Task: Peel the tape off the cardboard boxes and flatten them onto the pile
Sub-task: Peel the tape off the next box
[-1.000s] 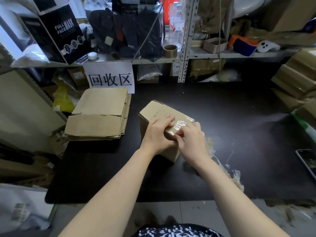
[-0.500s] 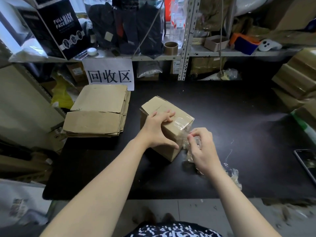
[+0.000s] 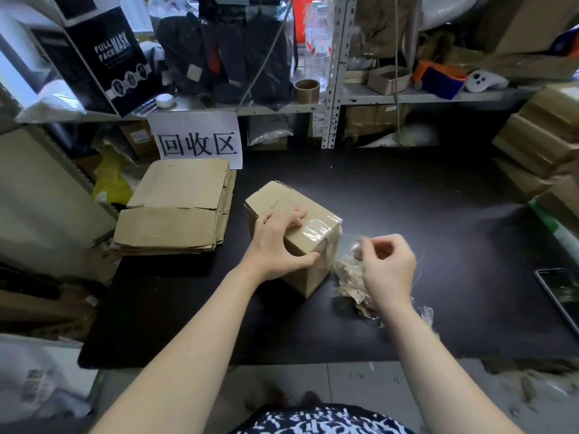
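We grip the box (image 3: 275, 198) with our left hand (image 3: 275, 242) on the black table (image 3: 438, 230). Right of the box, our right hand (image 3: 387, 266) pinches its clear tape (image 3: 318, 229). The flat cardboard pile (image 3: 178, 208) lies left of the box, with cluttered shelves (image 3: 332, 101) behind.

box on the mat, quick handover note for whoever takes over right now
Left hand: grip on the box at its near top corner, steadying it on the black mat.
Right hand: pinches a clear tape strip just right of the box.
Done: a pile of flattened boxes lies left of the box; a wad of peeled tape sits by the right hand.
Left: top tape remains on the box. Finish peeling, flatten the box, add it to the pile.
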`<action>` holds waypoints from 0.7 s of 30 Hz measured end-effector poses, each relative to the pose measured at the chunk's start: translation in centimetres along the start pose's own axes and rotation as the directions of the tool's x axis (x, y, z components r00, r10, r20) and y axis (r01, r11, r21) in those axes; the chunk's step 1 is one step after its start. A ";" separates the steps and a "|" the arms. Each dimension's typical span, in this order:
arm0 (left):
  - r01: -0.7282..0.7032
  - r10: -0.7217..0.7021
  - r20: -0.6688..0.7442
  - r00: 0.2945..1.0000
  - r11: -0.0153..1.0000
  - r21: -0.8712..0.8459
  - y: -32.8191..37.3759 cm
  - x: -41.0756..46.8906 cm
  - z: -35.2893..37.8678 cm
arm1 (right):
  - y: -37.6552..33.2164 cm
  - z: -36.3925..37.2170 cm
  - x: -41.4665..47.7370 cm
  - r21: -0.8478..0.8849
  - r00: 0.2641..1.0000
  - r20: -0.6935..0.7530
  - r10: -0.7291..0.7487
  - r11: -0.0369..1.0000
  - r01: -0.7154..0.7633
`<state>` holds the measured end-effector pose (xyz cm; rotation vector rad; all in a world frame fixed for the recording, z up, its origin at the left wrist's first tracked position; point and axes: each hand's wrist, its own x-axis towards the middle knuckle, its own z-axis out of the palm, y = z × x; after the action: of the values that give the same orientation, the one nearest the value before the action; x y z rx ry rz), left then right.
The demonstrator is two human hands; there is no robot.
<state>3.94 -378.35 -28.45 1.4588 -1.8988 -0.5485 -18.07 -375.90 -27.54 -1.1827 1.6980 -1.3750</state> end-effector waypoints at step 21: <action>0.034 -0.030 -0.104 0.994 0.999 0.034 0.3 -0.5 1.0 | 0.8 2.1 -1.2 0.157 0.981 0.184 -0.061 0.987 0.032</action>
<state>3.07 -377.87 -29.06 1.5137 -1.8159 -0.4473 -15.92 -375.53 -28.91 -1.2296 1.4161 -1.3499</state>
